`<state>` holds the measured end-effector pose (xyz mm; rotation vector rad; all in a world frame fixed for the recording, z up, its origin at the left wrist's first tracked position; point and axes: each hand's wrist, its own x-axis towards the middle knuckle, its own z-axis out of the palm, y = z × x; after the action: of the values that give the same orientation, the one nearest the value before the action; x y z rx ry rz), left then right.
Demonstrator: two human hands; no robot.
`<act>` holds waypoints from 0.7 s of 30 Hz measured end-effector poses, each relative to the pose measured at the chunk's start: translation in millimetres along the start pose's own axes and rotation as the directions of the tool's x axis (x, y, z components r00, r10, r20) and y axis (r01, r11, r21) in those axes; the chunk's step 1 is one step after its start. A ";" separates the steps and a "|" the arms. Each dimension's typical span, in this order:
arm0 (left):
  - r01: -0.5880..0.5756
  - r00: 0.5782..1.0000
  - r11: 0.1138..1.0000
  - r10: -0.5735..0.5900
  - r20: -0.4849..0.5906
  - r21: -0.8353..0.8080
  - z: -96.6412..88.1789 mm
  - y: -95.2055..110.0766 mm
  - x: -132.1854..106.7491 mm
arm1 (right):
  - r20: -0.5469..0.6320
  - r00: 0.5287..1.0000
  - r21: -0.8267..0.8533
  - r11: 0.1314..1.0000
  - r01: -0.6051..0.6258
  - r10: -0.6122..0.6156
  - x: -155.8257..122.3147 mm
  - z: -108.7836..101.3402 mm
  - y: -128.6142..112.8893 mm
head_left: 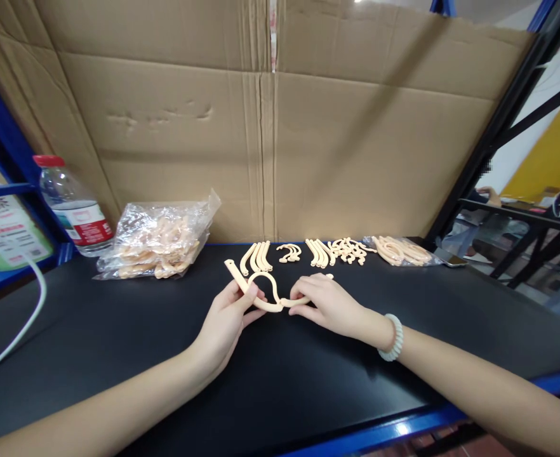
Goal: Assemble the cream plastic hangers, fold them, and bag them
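Observation:
My left hand (225, 324) is closed around a beige curved strip (235, 273), which has a small hole near its raised upper end. Thumb and fingers of my right hand (330, 306) pinch a thinner beige curved rod (293, 303). The ends of the two pieces meet between my hands, just above the black table. From that meeting point a beige arch (270, 279) bends up and back toward the left hand. Whether the parts are locked together I cannot tell. A pale coiled band (393, 337) circles my right wrist.
Behind my hands lie beige curved strips (260, 256), small hooked pieces (289, 252), more strips (319, 252) and a pile of small parts (351, 249). Bagged parts (153, 244) and a bottle (77, 212) stand left, another bag (401, 250) right. Cardboard (180, 127) backs the black table (308, 393).

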<state>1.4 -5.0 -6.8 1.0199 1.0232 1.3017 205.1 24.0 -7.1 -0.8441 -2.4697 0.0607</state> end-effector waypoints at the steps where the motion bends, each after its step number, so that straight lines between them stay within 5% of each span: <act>1: -0.006 1.000 1.000 0.006 -0.006 0.002 0.7 0.0 -0.8 | 0.001 0.999 0.019 0.999 -0.038 0.038 -0.3 1.3 1.4; 11: -0.004 1.000 0.996 0.001 0.027 0.092 -0.5 -3.6 -1.5 | 0.114 0.990 -0.225 0.969 0.104 -0.080 -3.6 4.3 -12.8; 21: 0.096 0.995 0.995 -0.096 0.016 -0.012 0.7 3.0 0.5 | 0.018 0.964 -0.350 0.901 0.255 -0.266 -3.2 -0.8 -9.9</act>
<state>1.3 -4.5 -3.8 0.9581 1.0383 1.2187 202.1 14.1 -5.9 -0.6352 -2.5800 -0.4986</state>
